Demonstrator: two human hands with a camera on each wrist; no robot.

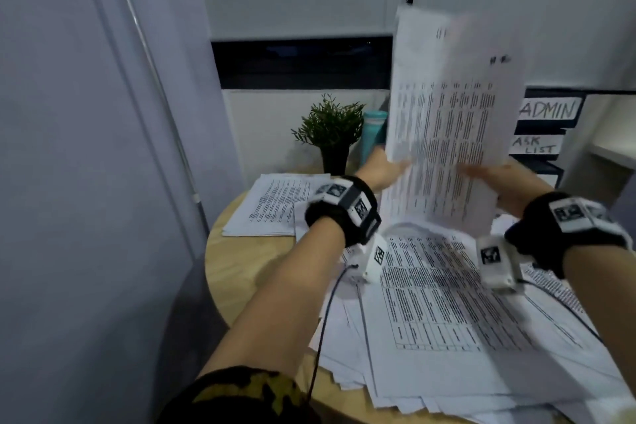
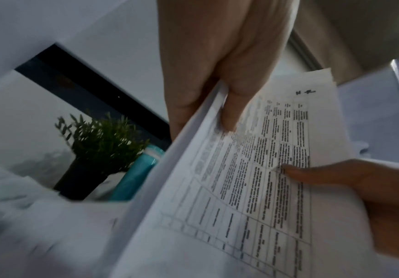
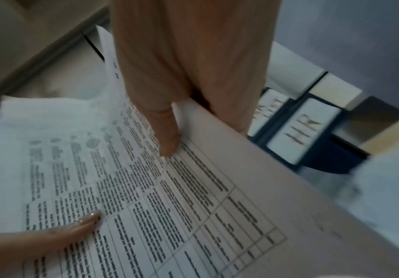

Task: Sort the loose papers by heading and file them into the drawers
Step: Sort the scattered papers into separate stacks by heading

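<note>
Evidently the person was checking headings, for both hands held a sheaf of papers [image 1: 444, 120] upright above the table [image 1: 237, 272], printed face turned toward the head camera. The left hand [image 1: 382, 169] pinched the sheaf's left edge, thumb on the printed face and fingers behind, as the left wrist view showed; the right hand [image 1: 495, 179] gripped the opposite edge the same way, its thumb [image 3: 167, 139] pressed on the text. Holding both edges likely kept the thin sheets from flopping, so the heading at the top could be read.

The sheaf was white, printed with a dense table of dark text in ruled columns, with a short dark heading near the top, too blurred to read. It bowed slightly and seemed to be several sheets.

Below and between the hands lay a loose heap of similar papers [image 1: 447, 313], overlapping at odd angles. Beyond the left hand sat a neater stack [image 1: 272, 203], perhaps already sorted. Past the right hand stood dark drawers [image 1: 537, 134] with white labels reading ADMIN and, partly hidden, what seemed to be TASK LIST; the right wrist view showed another marked HR [image 3: 303, 131]. Beyond the left hand stood a small potted plant [image 1: 330, 127] and a teal bottle [image 1: 371, 131].
</note>
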